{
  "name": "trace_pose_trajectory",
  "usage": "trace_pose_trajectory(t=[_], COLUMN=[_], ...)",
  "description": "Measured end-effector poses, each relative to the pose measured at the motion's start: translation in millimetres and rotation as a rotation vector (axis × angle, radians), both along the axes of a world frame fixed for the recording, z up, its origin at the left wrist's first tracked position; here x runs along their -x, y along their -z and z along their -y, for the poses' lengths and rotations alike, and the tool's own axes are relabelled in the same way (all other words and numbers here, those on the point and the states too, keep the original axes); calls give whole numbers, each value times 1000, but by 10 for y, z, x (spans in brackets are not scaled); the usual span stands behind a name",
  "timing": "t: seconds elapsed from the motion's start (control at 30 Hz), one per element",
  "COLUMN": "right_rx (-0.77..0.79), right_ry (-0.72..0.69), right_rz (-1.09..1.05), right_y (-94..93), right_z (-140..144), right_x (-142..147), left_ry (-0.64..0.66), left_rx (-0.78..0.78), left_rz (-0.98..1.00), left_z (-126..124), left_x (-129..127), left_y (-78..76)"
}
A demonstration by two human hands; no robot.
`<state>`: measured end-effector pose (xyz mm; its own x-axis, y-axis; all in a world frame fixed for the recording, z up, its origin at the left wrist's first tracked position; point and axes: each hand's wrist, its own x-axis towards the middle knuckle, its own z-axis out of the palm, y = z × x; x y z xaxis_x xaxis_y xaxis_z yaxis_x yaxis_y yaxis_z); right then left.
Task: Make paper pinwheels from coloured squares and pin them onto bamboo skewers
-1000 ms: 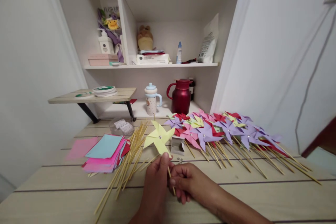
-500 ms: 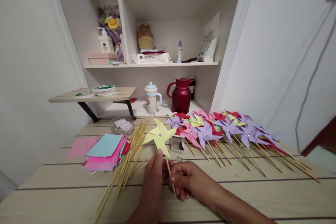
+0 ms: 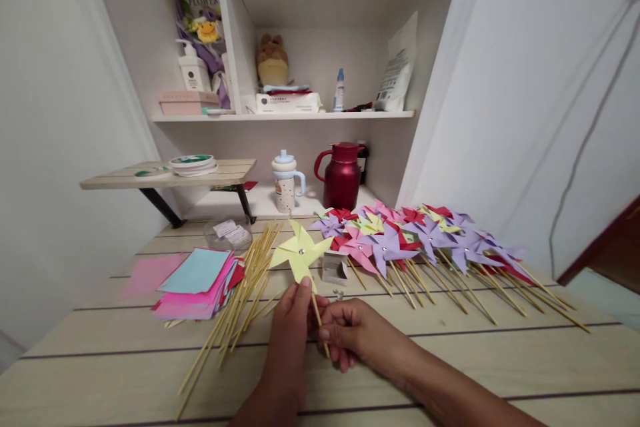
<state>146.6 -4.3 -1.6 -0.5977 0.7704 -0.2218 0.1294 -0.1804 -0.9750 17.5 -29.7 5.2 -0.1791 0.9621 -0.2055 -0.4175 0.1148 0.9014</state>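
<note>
A yellow paper pinwheel (image 3: pixel 300 252) with a silver pin at its centre stands on a thin wooden stick over the table. My right hand (image 3: pixel 350 332) grips the stick below the wheel. My left hand (image 3: pixel 293 320) is beside it, its fingertips touching the lowest blade of the yellow pinwheel. Just behind the hands sits a small open white box (image 3: pixel 335 268), with a few small silver pins (image 3: pixel 339 294) lying on the table in front of it.
A row of finished pinwheels (image 3: pixel 415 240) in purple, red, pink and yellow lies to the right. Loose wooden sticks (image 3: pixel 240 300) and a stack of coloured paper squares (image 3: pixel 197 283) lie left. A red jug (image 3: pixel 345 177), a cup (image 3: pixel 285 180) and shelves stand behind.
The pinwheel's blades have turned slightly under my left fingertips. The view has tilted a little; both hands stay on the pinwheel.
</note>
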Motion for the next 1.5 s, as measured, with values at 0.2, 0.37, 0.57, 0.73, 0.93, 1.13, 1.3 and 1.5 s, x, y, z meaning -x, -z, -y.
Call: trace_pose_trajectory(t=[0.2, 0.37, 0.57, 0.73, 0.93, 1.13, 1.3, 1.5], right_rx=[1, -4, -8, 4, 6, 4, 3, 15], right_ry=[2, -1, 5, 16, 18, 13, 14, 0], right_rz=[6, 7, 27, 16, 13, 34, 41, 28], right_y=[0, 1, -4, 2, 18, -22, -68, -29], right_z=[-5, -1, 13, -5, -9, 5, 18, 6], right_x=[-2, -1, 5, 9, 0, 6, 5, -5], left_ry=[14, -6, -102, -213, -204, -282, -333, -445], left_rx=[64, 122, 75, -13, -61, -87, -81, -57], left_rz=[9, 78, 109, -80, -232, -300, -340, -441], left_z=[15, 18, -2, -11, -24, -49, -43, 37], left_x=[25, 40, 95, 111, 115, 172, 191, 198], left_y=[-14, -65, -46, -34, -56, -13, -44, -238])
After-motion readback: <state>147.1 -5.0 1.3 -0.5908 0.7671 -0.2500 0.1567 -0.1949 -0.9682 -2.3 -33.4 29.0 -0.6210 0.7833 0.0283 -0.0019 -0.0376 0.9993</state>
